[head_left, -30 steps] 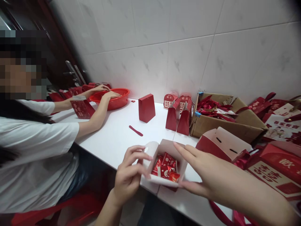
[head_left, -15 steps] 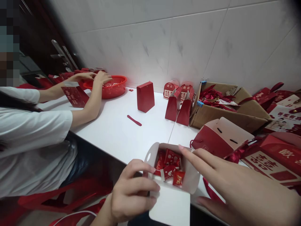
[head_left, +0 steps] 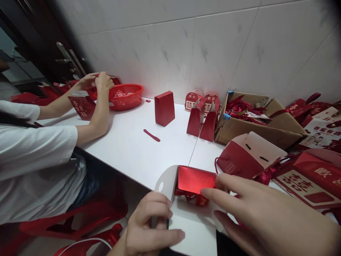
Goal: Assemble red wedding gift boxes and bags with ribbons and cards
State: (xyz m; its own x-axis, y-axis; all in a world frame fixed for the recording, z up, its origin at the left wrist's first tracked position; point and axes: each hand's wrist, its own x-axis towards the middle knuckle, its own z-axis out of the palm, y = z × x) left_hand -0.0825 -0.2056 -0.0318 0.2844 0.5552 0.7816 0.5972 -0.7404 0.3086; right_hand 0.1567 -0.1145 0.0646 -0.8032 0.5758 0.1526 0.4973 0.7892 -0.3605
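At the near table edge I hold a small red gift box (head_left: 196, 179) with white inner flaps, filled with red sweet packets. My left hand (head_left: 153, 227) is closed around the box's near left flap. My right hand (head_left: 255, 213) lies over the box's right side, fingers stretched along it, pressing the far red flap down over the packets. The left white flap still stands up.
A person in a white shirt (head_left: 34, 163) sits at left with both hands at a red basin (head_left: 125, 96). Red boxes (head_left: 164, 108) stand mid-table, a red strip (head_left: 151, 135) lies nearby. A cardboard carton (head_left: 255, 124) of ribbons and more red boxes (head_left: 247, 154) crowd the right.
The far red flap has been folded down over the sweets, which were fully exposed before. The box has tipped toward me. The seated person's hands lifted from the basin.
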